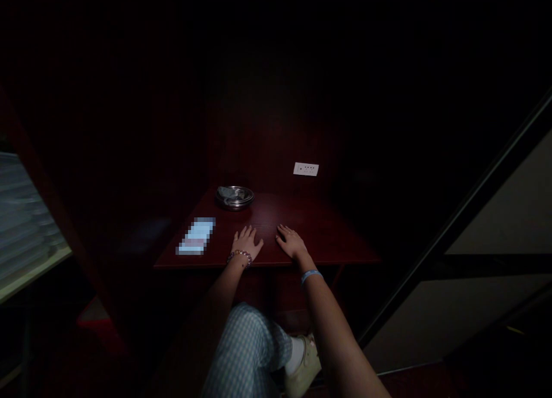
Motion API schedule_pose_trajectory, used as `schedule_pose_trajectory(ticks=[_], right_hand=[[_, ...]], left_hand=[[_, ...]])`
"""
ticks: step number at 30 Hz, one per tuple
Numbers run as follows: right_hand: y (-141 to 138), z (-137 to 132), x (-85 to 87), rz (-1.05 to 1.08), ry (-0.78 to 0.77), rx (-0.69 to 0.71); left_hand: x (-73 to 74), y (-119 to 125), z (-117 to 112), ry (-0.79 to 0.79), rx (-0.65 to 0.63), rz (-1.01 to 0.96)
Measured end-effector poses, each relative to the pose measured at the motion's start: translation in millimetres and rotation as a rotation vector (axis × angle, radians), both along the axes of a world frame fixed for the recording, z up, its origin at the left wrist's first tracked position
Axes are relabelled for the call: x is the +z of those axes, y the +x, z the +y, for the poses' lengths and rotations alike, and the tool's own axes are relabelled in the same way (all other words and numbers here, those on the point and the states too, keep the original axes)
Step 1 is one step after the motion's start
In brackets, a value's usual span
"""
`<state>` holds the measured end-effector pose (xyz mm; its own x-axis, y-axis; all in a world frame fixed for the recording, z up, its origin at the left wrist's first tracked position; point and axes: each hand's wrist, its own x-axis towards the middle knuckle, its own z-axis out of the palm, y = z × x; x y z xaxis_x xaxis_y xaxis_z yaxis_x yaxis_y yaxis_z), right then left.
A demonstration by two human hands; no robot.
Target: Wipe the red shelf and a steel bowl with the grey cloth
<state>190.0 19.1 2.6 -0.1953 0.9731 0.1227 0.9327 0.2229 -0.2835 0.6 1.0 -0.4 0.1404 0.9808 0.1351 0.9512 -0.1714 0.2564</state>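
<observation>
My left hand [247, 244] lies palm down near the front edge of a dark red desk [267, 214], its fingers spread and nothing in them. A beaded bracelet [240, 256] circles that wrist. Apart from it, to the right, my right hand [291, 242] also rests on the desk with fingers stretched out and holding nothing. A blue band [311, 275] is on the right wrist. Left of my left hand lies a bright, pixelated rectangle [196, 237], its details hidden. Behind my left hand stand stacked round metal dishes [237, 200] with crumpled, see-through material on top.
A white socket panel [306, 169] is on the back wall. Dark walls close in the desk on both sides. Below the desk are my crossed leg in checked trousers [245, 346] and a pale shoe [304, 369]. At far left, shelves [30, 271] hold stacked pale items; a red object [97, 314] sits below.
</observation>
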Motion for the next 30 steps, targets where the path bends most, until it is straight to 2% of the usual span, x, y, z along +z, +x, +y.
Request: schedule_pose_trajectory(ticks=[17,22,27,30], right_hand=[[1.1,-0.3,-0.7,0.066,0.057,0.001],[3.2,2.5,-4.7,0.098,0.087,0.006],[4.0,4.9,-7.8,0.110,0.104,0.002],[3.3,4.5,-7.6,0.118,0.107,0.007]], left_hand=[[-1.1,-0.3,1.6,0.003,0.002,-0.026],[-6.1,-0.8,1.7,0.025,-0.008,-0.063],[-12.4,-5.7,9.4,0.035,-0.045,-0.163],[-4.1,-9.9,23.5,0.014,-0.004,-0.298]])
